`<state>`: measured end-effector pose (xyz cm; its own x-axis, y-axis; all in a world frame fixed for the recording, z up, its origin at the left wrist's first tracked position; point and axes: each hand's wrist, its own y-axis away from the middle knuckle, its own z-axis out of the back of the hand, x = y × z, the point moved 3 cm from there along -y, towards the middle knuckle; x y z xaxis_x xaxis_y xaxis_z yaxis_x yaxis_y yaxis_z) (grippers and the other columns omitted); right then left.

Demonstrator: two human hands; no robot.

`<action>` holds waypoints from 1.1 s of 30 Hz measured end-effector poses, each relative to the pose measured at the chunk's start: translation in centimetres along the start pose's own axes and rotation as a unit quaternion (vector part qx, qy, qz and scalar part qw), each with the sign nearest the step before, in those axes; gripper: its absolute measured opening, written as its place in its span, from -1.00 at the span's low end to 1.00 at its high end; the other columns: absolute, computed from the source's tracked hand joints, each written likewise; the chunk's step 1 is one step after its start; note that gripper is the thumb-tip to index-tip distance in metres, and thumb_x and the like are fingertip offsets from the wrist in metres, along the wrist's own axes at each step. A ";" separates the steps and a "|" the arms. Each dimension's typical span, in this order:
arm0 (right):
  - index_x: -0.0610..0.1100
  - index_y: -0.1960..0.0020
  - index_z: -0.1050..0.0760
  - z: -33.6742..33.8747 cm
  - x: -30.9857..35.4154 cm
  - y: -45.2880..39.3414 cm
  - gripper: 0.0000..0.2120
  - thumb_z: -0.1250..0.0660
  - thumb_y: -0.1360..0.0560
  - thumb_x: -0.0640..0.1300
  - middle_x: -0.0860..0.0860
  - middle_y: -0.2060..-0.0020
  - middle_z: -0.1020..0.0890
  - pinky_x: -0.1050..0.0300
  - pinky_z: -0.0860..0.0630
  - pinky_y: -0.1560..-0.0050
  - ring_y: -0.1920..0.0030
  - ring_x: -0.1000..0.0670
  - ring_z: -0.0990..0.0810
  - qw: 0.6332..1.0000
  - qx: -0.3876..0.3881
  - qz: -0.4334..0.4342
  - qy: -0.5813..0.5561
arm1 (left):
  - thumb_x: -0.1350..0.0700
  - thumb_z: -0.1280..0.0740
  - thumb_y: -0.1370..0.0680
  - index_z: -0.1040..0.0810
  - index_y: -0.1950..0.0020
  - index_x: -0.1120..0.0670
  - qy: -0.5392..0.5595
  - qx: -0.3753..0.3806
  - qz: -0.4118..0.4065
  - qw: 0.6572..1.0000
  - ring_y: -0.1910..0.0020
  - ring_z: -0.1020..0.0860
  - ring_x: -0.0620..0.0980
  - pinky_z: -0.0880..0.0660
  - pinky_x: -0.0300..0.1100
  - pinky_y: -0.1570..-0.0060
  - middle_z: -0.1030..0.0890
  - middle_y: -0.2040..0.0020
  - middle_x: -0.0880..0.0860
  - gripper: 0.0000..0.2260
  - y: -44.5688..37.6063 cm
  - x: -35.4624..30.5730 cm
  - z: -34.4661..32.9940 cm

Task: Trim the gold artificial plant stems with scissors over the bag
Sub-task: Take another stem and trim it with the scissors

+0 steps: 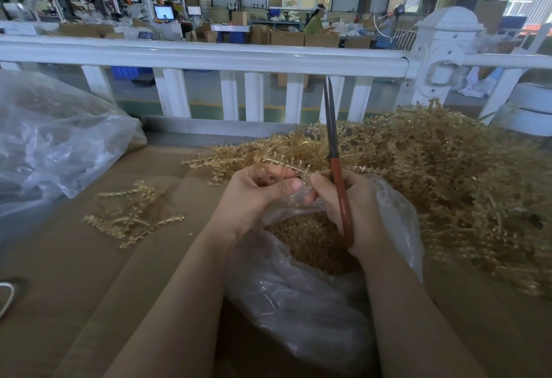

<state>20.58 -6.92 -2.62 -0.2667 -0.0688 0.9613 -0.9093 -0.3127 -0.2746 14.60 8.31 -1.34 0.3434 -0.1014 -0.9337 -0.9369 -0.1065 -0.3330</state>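
Observation:
My left hand point(254, 201) pinches a gold plant stem point(283, 165) just above the open mouth of a clear plastic bag point(298, 303) that holds gold trimmings point(310, 240). My right hand point(355, 213) grips red-handled scissors point(339, 180), whose dark blades point straight up and are closed. Both hands meet over the bag. A big heap of gold stems point(448, 174) lies to the right and behind.
A small bunch of gold pieces point(131, 213) lies on the brown cardboard surface point(89, 288) to the left. A large clear bag point(53, 138) sits at far left. A white fence rail point(209, 55) runs across behind the work surface.

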 end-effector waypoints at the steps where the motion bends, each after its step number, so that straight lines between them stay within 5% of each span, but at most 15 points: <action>1: -0.04 0.28 -0.64 -0.1 0.1 0.0 -0.77 -0.43 -0.56 -0.18 -0.11 0.32 -0.70 0.44 -0.44 0.39 0.47 0.19 -0.55 1.000 0.006 0.001 0.002 | 0.20 -0.48 -0.39 -0.65 0.11 0.16 0.005 -0.011 0.004 1.000 0.48 -0.51 -0.28 -0.42 -0.48 0.41 -0.60 0.42 -0.13 -0.89 0.0 0.1 0.1; 6: -0.05 0.20 -0.66 -0.4 -0.1 0.0 -0.85 -0.45 -0.54 -0.19 -0.11 0.31 -0.71 -0.09 -0.65 0.00 0.22 -0.08 -0.71 0.999 0.028 -0.005 0.033 | 0.19 -0.49 -0.39 -0.74 0.19 0.03 -0.004 -0.023 0.006 1.000 0.33 -0.63 -0.22 -0.49 -0.44 0.31 -0.70 0.30 -0.04 -0.93 -0.2 0.3 0.1; 11: -0.10 0.16 -0.66 -0.5 -0.2 0.0 -0.89 -0.47 -0.52 -0.11 -0.05 0.37 -0.70 -0.16 -0.68 -0.01 0.26 -0.05 -0.72 0.996 0.021 0.008 0.089 | 0.26 -0.44 -0.45 -0.73 0.22 0.03 0.012 0.006 -0.013 1.000 0.33 -0.65 -0.17 -0.53 -0.41 0.29 -0.70 0.32 -0.01 -0.85 0.0 -0.1 -0.2; 14: -0.06 0.18 -0.67 -0.7 -0.2 0.0 -0.76 -0.46 -0.43 0.13 0.00 0.38 -0.69 -0.22 -0.63 -0.03 0.27 -0.03 -0.70 0.992 0.014 0.005 0.122 | 0.33 -0.40 -0.49 -0.70 0.29 0.02 -0.009 -0.006 -0.034 0.999 0.40 -0.60 -0.23 -0.48 -0.46 0.35 -0.65 0.38 -0.09 -0.74 0.1 -0.4 -0.6; 21: 0.10 0.20 -0.56 0.1 -0.1 0.1 -0.64 -0.44 -0.30 0.38 0.26 0.32 -0.63 0.19 -0.48 0.23 0.28 0.18 -0.60 0.979 -0.049 0.054 0.191 | 0.10 -0.40 -0.57 -0.68 0.23 0.03 -0.088 -0.118 -0.049 0.988 0.25 -0.54 -0.12 -0.48 -0.33 0.16 -0.67 0.25 0.00 -0.82 -0.2 -0.1 1.2; 25: 0.10 0.07 -0.54 0.2 -0.2 0.3 -0.58 -0.41 -0.34 0.42 0.22 0.25 -0.64 0.28 -0.45 0.22 0.17 0.21 -0.60 0.951 -0.031 0.087 0.295 | 0.17 -0.38 -0.58 -0.65 0.20 0.05 -0.057 -0.176 -0.055 0.981 0.24 -0.62 -0.19 -0.49 -0.41 0.20 -0.68 0.27 -0.04 -0.84 -0.3 -0.1 1.4; 28: 0.07 0.03 -0.54 0.1 -0.2 0.4 -0.58 -0.42 -0.37 0.39 0.22 0.21 -0.61 0.38 -0.45 0.18 0.13 0.23 -0.57 0.931 -0.011 0.103 0.349 | 0.24 -0.35 -0.59 -0.60 0.32 -0.01 -0.052 -0.181 -0.082 0.979 0.37 -0.51 -0.28 -0.44 -0.46 0.27 -0.58 0.40 -0.15 -0.69 -0.3 -0.5 1.3; 33: 0.07 0.01 -0.54 -0.2 0.0 0.5 -0.58 -0.41 -0.38 0.38 0.27 0.18 -0.58 0.45 -0.38 0.19 0.11 0.27 -0.53 0.917 0.006 0.127 0.378 | 0.31 -0.36 -0.57 -0.35 0.27 0.39 -0.040 -0.181 -0.107 0.977 0.34 -0.30 -0.11 -0.40 -0.36 0.21 -0.34 0.34 0.11 -0.70 -0.4 -0.3 1.8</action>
<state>20.09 -6.86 -2.78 -0.6188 0.5339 0.5762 -0.7848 -0.3888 -0.4826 14.74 10.20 -1.16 0.5093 0.0376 -0.8597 -0.7542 -0.4616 -0.4670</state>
